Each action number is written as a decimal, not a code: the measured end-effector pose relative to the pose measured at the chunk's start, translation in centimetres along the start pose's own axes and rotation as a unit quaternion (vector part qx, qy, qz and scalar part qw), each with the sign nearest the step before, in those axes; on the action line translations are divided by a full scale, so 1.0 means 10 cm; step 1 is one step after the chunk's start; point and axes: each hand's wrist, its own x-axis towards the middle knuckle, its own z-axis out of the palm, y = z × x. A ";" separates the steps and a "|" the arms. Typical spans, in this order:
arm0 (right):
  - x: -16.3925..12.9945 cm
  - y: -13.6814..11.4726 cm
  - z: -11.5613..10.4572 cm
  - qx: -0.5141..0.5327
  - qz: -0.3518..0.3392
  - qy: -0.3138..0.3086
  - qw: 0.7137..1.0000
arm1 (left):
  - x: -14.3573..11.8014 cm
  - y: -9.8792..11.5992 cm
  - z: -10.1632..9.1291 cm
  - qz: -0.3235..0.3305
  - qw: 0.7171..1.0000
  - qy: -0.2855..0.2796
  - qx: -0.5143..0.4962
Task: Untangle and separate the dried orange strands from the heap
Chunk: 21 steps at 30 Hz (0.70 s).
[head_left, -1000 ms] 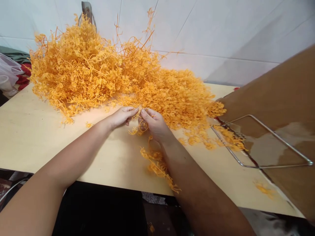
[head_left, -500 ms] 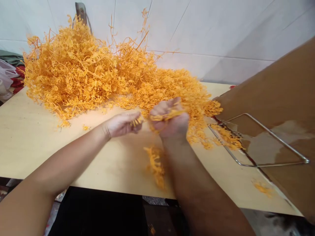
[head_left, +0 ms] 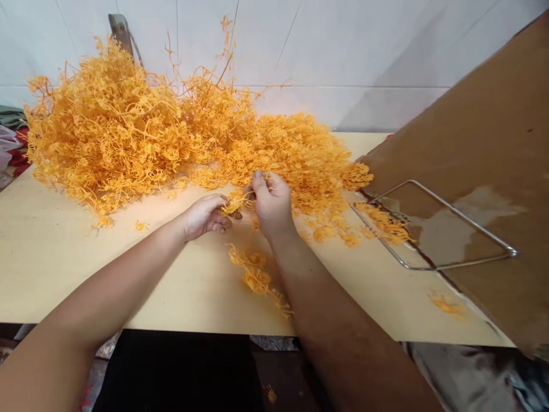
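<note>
Orange tangled plastic sprigs (head_left: 234, 205) look light, springy, snag-prone; I judge stems the best hold. My left hand (head_left: 206, 214) and right hand (head_left: 270, 203) fingers pinch one together.

Curled fingers (head_left: 214, 214) of the left hand (head_left: 205, 216) hide most of an orange sprig (head_left: 231, 207). Right of them, the cardboard box (head_left: 480, 171) runs off frame. The right hand (head_left: 271, 203) covers its own fingertips.

Both hands, left hand (head_left: 206, 214) and right hand (head_left: 271, 201), pinch one orange plastic sprig (head_left: 235, 205) beside the heaped orange pile (head_left: 141, 131) on the table (head_left: 64, 257).
</note>
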 end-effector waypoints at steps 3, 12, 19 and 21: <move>0.03 0.05 -0.01 -0.021 -0.041 0.010 0.999 | 0.01 -0.01 0.03 0.011 1.000 0.016 -0.006; 0.14 0.15 -0.12 -0.129 -0.153 0.094 0.975 | -0.01 0.01 0.10 0.030 0.999 0.031 0.029; 0.09 0.10 -0.11 -0.186 -0.197 0.092 0.958 | -0.01 -0.01 0.11 0.037 0.999 0.017 0.019; 0.09 0.11 -0.09 -0.184 -0.193 0.082 0.960 | 0.00 -0.02 0.12 0.043 0.997 0.043 0.058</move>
